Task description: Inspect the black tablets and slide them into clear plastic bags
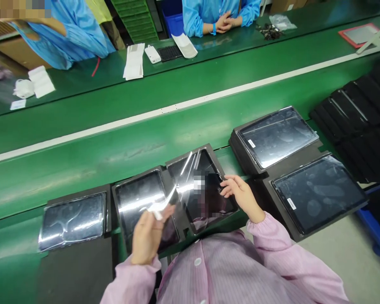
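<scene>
We pinch a thin clear film (170, 195) by its white tab (157, 214) in our left hand (148, 234), while our right hand (239, 194) is apart from it, fingers loosely spread at the right edge of the middle tablet (205, 190); whether they touch it we cannot tell. That tablet lies face up in a dark tray (171, 181) before us, its screen black and glossy, streaked with reflected light. Just left lies a second tablet (139, 196), then a third tablet (74, 221) looking wrinkled and shiny. Rightward, two labelled tablets (278, 135) rest in dark trays. Across the green worktop (114, 154) are people in blue sleeves (193, 21).
</scene>
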Available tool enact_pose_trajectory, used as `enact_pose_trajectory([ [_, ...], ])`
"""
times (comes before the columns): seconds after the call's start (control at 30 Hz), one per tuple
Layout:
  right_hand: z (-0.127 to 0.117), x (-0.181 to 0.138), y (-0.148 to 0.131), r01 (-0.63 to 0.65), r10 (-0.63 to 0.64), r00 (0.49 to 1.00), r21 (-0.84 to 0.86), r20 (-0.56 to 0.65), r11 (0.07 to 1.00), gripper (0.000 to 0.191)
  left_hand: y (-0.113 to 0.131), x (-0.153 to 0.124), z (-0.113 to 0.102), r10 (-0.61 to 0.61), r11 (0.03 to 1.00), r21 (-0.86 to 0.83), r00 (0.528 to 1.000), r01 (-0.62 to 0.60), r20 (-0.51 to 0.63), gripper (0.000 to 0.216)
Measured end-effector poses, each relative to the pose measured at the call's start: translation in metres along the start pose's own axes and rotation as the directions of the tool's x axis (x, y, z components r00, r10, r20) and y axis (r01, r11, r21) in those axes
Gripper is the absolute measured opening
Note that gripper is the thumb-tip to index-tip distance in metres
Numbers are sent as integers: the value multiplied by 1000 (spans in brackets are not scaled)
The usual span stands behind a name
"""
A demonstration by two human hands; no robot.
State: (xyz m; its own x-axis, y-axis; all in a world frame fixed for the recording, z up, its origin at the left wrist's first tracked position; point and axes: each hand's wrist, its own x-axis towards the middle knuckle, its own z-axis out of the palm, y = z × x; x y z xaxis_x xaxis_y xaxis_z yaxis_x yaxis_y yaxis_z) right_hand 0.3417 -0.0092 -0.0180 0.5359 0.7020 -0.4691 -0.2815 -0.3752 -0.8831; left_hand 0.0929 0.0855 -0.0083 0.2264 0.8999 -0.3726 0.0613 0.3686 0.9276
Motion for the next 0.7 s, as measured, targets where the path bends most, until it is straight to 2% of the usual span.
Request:
enact_pose_trajectory([
  [0.03,4,8,-5,-22,22,1000,-15,3,1000,41,-6,-6,6,55,990,121,984,-76,167,39],
  [0.07,8,15,-10,-38,39,999,-68,9,997,42,-12,-12,10,107,947,248,930,-204,353,37],
  [0.13,17,27,-21,-9,21,999,-301,36,954,39,-22,-19,16,153,748,410,737,-522,659,25],
  [0.17,21,29,-26,47,-20,998,-453,63,890,36,-26,-21,18,154,624,435,648,-649,745,18],
  [0.2,26,28,-30,128,-77,991,-592,111,796,34,-30,-23,18,161,513,442,588,-736,792,14],
  [0.27,33,15,-37,344,-162,937,-730,311,590,32,-35,-24,18,186,361,446,532,-819,826,17],
  [0.3,35,6,-40,466,-162,876,-712,454,526,31,-36,-25,17,194,321,445,518,-836,833,19],
  [0.33,35,-5,-42,584,-135,781,-638,610,502,30,-37,-26,17,201,297,441,507,-847,838,20],
  [0.37,33,-15,-45,679,-89,648,-521,757,517,26,-38,-26,16,204,284,439,501,-852,841,21],
  [0.4,29,-24,-48,729,-46,506,-399,861,556,22,-39,-26,15,208,278,435,496,-856,843,21],
  [0.43,23,-29,-51,733,-8,388,-304,922,608,19,-40,-27,15,209,278,429,490,-859,846,21],
  [0.47,16,-32,-54,709,17,319,-251,947,659,16,-40,-27,15,209,282,422,484,-862,849,21],
  [0.5,9,-31,-57,670,31,307,-239,951,703,16,-41,-27,15,215,290,416,482,-862,849,21],
  [0.53,1,-28,-59,624,33,348,-258,937,737,16,-41,-27,15,220,300,410,481,-861,849,21],
  [0.63,-20,-9,-63,493,10,587,-368,809,788,21,-42,-28,15,213,347,403,489,-847,846,21],
  [0.7,-27,3,-62,429,3,702,-426,713,797,26,-40,-28,16,178,396,419,516,-817,838,22],
])
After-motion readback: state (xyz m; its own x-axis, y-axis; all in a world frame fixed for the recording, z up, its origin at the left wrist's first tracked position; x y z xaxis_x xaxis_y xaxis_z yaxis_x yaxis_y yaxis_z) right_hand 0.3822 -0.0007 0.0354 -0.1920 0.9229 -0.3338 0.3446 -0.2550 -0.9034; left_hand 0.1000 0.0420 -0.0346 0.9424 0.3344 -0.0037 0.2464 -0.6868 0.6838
